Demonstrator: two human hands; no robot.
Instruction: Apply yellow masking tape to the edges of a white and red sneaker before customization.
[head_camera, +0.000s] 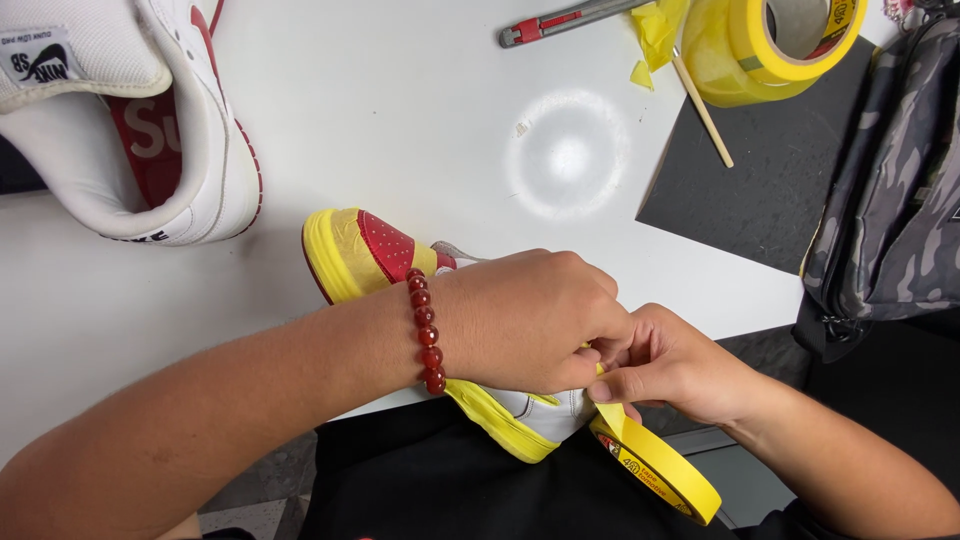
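While both hands (590, 340) work — white table (400, 110), black mat (760, 190) beyond.

Single view: head-worn camera, looking steeply down from close above the white surface (380, 110) at the wearer's own forearms, near edge at bottom.

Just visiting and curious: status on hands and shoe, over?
Left hand pressing on taped shoe. Right hand pinching yellow tape roll strip. Nothing in the way.
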